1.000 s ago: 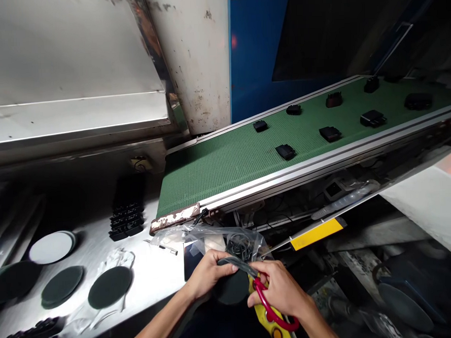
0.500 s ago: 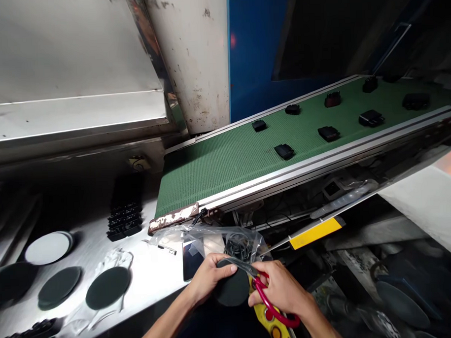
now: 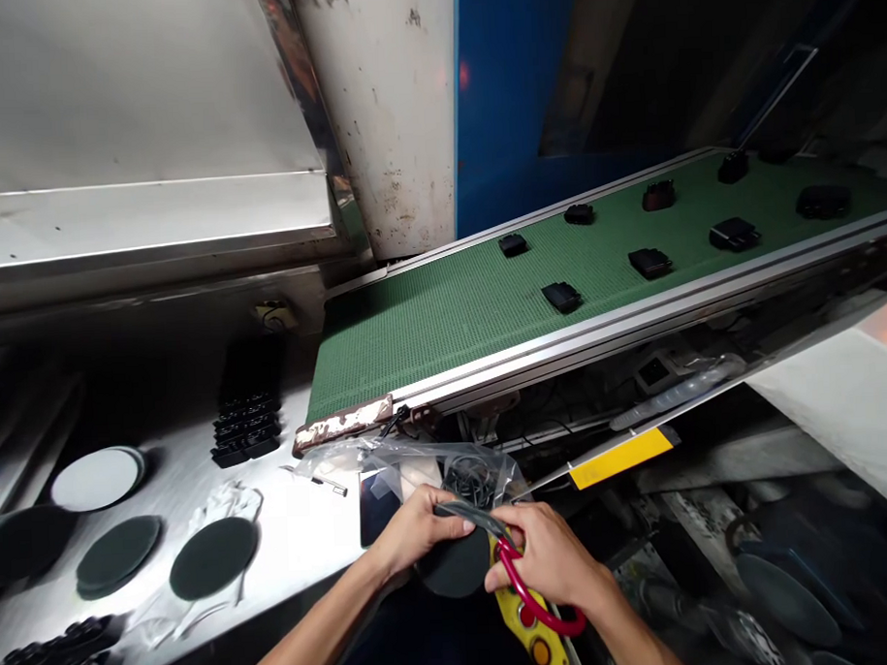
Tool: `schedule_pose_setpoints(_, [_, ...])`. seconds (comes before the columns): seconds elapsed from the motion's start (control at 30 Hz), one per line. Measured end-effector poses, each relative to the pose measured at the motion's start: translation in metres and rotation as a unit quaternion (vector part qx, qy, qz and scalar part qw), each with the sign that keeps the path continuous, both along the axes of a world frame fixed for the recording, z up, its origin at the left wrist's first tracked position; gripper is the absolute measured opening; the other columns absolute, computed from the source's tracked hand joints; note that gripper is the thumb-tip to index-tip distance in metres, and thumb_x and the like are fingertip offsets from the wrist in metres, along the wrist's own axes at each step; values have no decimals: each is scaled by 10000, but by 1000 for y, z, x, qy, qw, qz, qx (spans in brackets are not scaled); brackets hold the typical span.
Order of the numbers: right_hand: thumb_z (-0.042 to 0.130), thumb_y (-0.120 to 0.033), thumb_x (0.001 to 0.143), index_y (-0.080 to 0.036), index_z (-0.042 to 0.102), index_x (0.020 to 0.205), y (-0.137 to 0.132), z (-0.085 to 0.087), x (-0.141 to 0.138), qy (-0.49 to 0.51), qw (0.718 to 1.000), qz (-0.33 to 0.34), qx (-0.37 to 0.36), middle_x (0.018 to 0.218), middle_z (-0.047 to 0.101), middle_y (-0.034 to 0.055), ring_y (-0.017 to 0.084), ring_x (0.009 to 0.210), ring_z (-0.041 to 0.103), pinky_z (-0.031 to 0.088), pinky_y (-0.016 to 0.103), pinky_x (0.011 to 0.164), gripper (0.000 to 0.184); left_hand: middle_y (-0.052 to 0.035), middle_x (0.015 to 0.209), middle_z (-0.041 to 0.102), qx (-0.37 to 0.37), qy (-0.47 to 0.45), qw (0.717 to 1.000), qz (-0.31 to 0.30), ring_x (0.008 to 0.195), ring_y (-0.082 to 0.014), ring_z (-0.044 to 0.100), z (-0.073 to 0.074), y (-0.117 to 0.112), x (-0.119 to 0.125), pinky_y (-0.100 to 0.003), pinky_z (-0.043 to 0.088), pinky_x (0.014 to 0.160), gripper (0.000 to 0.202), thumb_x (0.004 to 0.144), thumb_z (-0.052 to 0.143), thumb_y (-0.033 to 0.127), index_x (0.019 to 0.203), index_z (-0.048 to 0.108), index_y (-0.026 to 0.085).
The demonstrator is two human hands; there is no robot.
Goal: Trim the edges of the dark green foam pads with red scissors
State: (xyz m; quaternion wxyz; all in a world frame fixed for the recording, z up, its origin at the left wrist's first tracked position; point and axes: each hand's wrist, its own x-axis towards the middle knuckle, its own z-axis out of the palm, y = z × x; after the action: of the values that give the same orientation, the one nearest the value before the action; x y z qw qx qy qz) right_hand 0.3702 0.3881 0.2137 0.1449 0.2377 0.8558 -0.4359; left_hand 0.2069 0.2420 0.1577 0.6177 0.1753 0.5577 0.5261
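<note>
At the bottom middle, my left hand [image 3: 419,532] pinches the rim of a dark round disc [image 3: 452,573], thumb on top. My right hand [image 3: 549,557] is closed around the red handles of a pair of scissors [image 3: 533,606]. The grey blades lie along the disc's upper edge, close to my left thumb; whether they are biting into it is too small to tell. Beneath the scissors hangs a yellow control box [image 3: 507,607] with a red and an orange button, partly covered by my right hand.
Dark discs [image 3: 214,559] and a pale disc [image 3: 97,478] lie on the metal table [image 3: 306,551] at left, with rows of black parts [image 3: 247,427]. A clear bag [image 3: 503,471] with coiled black cord sits ahead. The green conveyor [image 3: 414,324] carries several black parts [image 3: 562,296].
Both hands stay together at the disc and have shifted up very slightly. The view has moved a little. My grip on the disc and the scissors is unchanged.
</note>
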Motion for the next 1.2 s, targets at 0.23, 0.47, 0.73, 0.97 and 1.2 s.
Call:
schedule_pose_setpoints(0.23, [854, -384, 540, -206, 610, 715, 3, -3, 7, -9, 999, -17, -45, 565, 442, -108, 72, 545, 347, 260, 206, 511, 349, -82, 786, 699, 0, -105, 994, 26, 653, -171, 579, -9, -8, 11, -276, 430, 635, 369, 682, 778, 415, 860, 711, 99])
schedule_pose_setpoints(0.47, [792, -495, 600, -200, 651, 772, 3, 5, 3, -22, 999, -2, -31, 640, 536, -68, 98, 591, 425, 296, 218, 548, 369, -42, 667, 657, 10, -66, 998, -8, 583, -135, 519, -2, -1, 5, -236, 384, 558, 311, 695, 773, 388, 774, 727, 90])
schedule_pose_setpoints(0.73, [855, -465, 503, -221, 609, 745, 8, 11, 2, -7, 1000, 14, -7, 675, 555, -83, 103, 657, 465, 315, 212, 597, 423, -9, 609, 602, 31, -44, 999, -9, 566, -101, 451, 6, 3, 5, -215, 335, 548, 255, 695, 778, 340, 706, 714, 93])
schedule_pose_setpoints(0.97, [835, -433, 568, -199, 573, 678, 1, 7, 6, -15, 998, -10, -58, 541, 371, -105, 66, 531, 292, 227, 214, 476, 368, -39, 679, 645, 18, -67, 997, -13, 596, -124, 512, 6, -5, 1, -227, 384, 574, 308, 679, 795, 364, 787, 713, 87])
schedule_pose_setpoints(1.2, [869, -433, 504, -232, 641, 825, 0, 8, 7, -16, 999, -7, -39, 690, 535, -87, 94, 640, 445, 333, 198, 587, 442, -55, 725, 670, 24, -98, 994, 45, 622, -133, 531, 2, -10, 15, -229, 393, 595, 280, 708, 768, 345, 815, 717, 91])
